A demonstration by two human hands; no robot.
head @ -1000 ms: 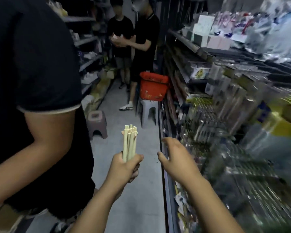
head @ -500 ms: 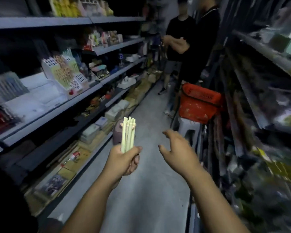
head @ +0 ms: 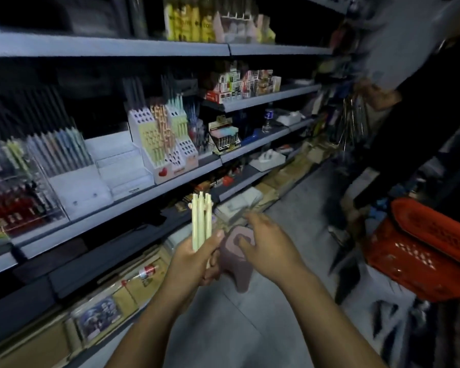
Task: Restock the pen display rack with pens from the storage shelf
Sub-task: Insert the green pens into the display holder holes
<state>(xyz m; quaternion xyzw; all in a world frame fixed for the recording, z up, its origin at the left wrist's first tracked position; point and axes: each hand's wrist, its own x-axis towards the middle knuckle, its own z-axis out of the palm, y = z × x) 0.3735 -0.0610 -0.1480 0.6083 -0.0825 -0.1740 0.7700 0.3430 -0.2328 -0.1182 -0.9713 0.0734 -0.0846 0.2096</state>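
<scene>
My left hand (head: pixel 191 264) grips a bundle of pale green pens (head: pixel 201 219), held upright in front of me. My right hand (head: pixel 268 248) is empty, fingers loosely spread, just beside the bundle. So I judge the fetching done and the filling not yet begun: none of these pens is in the rack (head: pixel 141 123). It stands on the middle shelf (head: pixel 117 205), up and to the left, well apart from my hands. It shows bare holes at the top left and lower right, and green pens already stand in some rows.

The shelf above overhangs the rack, and tall pens rise behind it, so I expect to bring each pen in from the front and low. A stool (head: pixel 237 272) stands on the floor below my hands. To my right a red basket (head: pixel 420 251) and another person (head: pixel 422 115) narrow the aisle, so the open room lies to the left.
</scene>
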